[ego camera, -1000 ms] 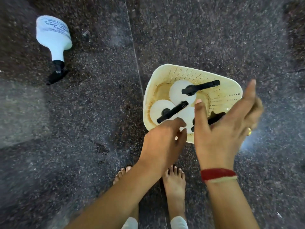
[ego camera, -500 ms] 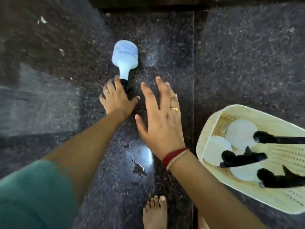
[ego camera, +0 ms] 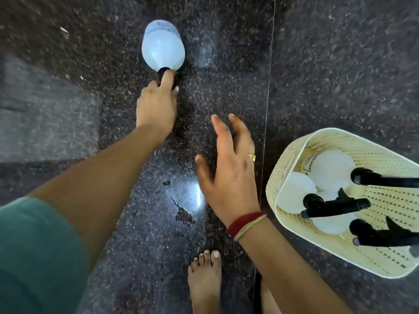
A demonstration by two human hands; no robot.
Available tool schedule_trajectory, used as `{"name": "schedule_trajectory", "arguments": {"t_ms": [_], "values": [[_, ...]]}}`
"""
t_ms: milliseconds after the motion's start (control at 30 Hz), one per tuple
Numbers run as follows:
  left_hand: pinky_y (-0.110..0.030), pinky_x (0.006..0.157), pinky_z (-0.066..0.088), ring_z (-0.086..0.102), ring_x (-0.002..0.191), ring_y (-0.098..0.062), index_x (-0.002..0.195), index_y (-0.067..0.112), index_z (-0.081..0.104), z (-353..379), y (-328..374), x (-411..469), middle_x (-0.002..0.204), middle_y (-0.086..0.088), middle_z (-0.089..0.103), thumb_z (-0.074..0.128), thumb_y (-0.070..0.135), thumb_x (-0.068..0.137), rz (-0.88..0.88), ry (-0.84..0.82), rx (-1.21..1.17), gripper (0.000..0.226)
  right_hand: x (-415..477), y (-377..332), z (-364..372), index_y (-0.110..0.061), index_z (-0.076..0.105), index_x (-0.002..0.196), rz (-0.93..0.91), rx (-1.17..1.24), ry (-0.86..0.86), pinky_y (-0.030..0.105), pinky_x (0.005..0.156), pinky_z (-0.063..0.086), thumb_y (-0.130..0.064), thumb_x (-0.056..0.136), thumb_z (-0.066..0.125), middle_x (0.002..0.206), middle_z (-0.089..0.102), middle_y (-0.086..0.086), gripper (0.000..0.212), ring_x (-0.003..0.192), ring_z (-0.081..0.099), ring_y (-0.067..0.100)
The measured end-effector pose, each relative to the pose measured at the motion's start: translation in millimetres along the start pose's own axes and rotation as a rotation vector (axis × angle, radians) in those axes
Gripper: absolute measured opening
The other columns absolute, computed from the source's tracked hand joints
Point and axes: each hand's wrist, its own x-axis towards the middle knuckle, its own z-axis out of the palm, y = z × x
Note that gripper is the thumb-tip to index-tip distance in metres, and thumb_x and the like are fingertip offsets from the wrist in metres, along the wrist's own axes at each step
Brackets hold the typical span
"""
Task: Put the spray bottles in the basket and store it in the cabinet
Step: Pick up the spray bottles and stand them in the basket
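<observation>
The left hand is clenched around the black sprayer neck of a white spray bottle, whose body points away beyond the knuckles. Right of that grasp, the right hand hangs spread and empty; farther right, the cream basket holds three bottles.

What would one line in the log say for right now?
left hand: gripping spray bottle by black nozzle | right hand: open, empty | basket: three bottles inside | floor: dark stone

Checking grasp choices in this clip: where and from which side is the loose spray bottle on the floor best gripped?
By its black neck and trigger head, from the near side. The bottle lies with the narrow head pointing toward the person and the wide white body away; the left hand is closed there. Right hand is open and empty.
</observation>
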Motion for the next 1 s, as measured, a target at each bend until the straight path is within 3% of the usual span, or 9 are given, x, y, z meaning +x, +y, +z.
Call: {"name": "schedule_trajectory", "arguments": {"t_ms": [100,233,367,500,567,633,800,900,1000], "values": [[-0.042,0.056,0.037,0.058,0.081,-0.045,0.129,0.011,0.038,-38.6,20.8,5.4,0.095,-0.027,0.062,0.036,0.024,0.099,-0.032,0.034,-0.006,0.033,-6.2,-17.5,-20.2,-0.018,0.035,0.143,0.022,0.072,0.051,0.047,0.109,0.037,-0.022,0.087,0.058,0.148,0.028,0.012,0.061,0.135,0.03,0.029],[-0.039,0.059,0.035,0.058,0.085,-0.046,0.125,0.018,0.047,-100.3,64.4,5.5,0.097,-0.024,0.065,0.044,0.031,0.094,-0.071,0.011,-0.039,0.033,-5.6,-34.0,-60.0,-0.017,0.038,0.141,0.046,0.208,0.145,0.036,0.107,0.038,-0.018,0.085,0.06,0.14,0.035,0.009,0.06,0.128,0.04,0.023],[-0.039,0.064,0.039,0.059,0.089,-0.041,0.11,0.028,0.056,-160.6,134.8,-12.2,0.096,-0.015,0.066,0.05,0.033,0.087,0.055,-0.109,-0.075,0.025,1.4,-31.7,-105.8,-0.016,0.033,0.143,0.076,0.276,0.284,0.04,0.108,0.039,-0.01,0.08,0.065,0.137,0.037,0.01,0.072,0.125,0.045,0.024],[-0.032,0.058,0.03,0.048,0.073,-0.025,0.088,0.035,0.052,-198.4,215.7,-41.3,0.077,0.004,0.054,0.049,0.036,0.084,0.227,-0.267,-0.091,0.005,2.5,-14.8,-150.1,-0.012,0.024,0.147,0.057,0.267,0.314,0.04,0.111,0.036,-0.004,0.076,0.071,0.142,0.037,0.009,0.086,0.132,0.041,0.022],[-0.03,0.051,0.028,0.042,0.066,-0.017,0.091,0.038,0.055,-210.1,251.6,-57.0,0.07,0.008,0.05,0.05,0.036,0.084,0.338,-0.291,-0.097,0.01,-5.2,0.3,-178.7,-0.011,0.028,0.146,0.007,0.347,0.364,0.025,0.106,0.039,-0.005,0.075,0.071,0.139,0.048,0.003,0.083,0.124,0.05,0.009],[-0.027,0.045,0.026,0.04,0.058,-0.01,0.08,0.036,0.051,-219.3,278.9,-67.9,0.062,0.011,0.046,0.051,0.033,0.082,0.445,-0.301,-0.114,0.004,-19.5,17.6,-206.5,-0.015,0.037,0.14,-0.041,0.368,0.424,0.002,0.085,0.041,-0.008,0.074,0.067,0.119,0.059,-0.019,0.073,0.102,0.056,-0.015],[-0.03,0.054,0.035,0.053,0.069,-0.01,0.066,0.035,0.048,-215.7,344.4,-90.1,0.065,0.012,0.052,0.06,0.044,0.079,0.721,-0.479,-0.215,0.02,-78.1,66.1,-262.5,-0.038,0.053,0.097,0.005,0.294,0.573,-0.002,0.065,0.037,-0.017,0.071,0.062,0.08,0.059,-0.036,0.034,0.074,0.054,-0.018],[-0.028,0.055,0.041,0.054,0.056,-0.002,0.065,0.028,0.061,-203.3,367.5,-101.6,0.06,0.009,0.059,0.054,0.066,0.078,0.723,-0.692,-0.366,0.04,-105.4,91.2,-277.3,-0.031,0.058,0.101,0.131,0.207,0.631,-0.004,0.063,0.037,-0.02,0.072,0.067,0.076,0.06,-0.033,0.032,0.074,0.054,-0.02],[-0.038,0.067,0.057,0.067,0.063,-0.01,0.07,0.015,0.068,-186.8,374.9,-107.0,0.062,0.001,0.069,0.041,0.07,0.08,0.601,-0.827,-0.548,0.063,-116.1,106.6,-274.5,-0.026,0.061,0.105,0.158,0.092,0.61,0.002,0.071,0.044,-0.016,0.075,0.073,0.083,0.061,-0.019,0.034,0.082,0.061,-0.004]]}}
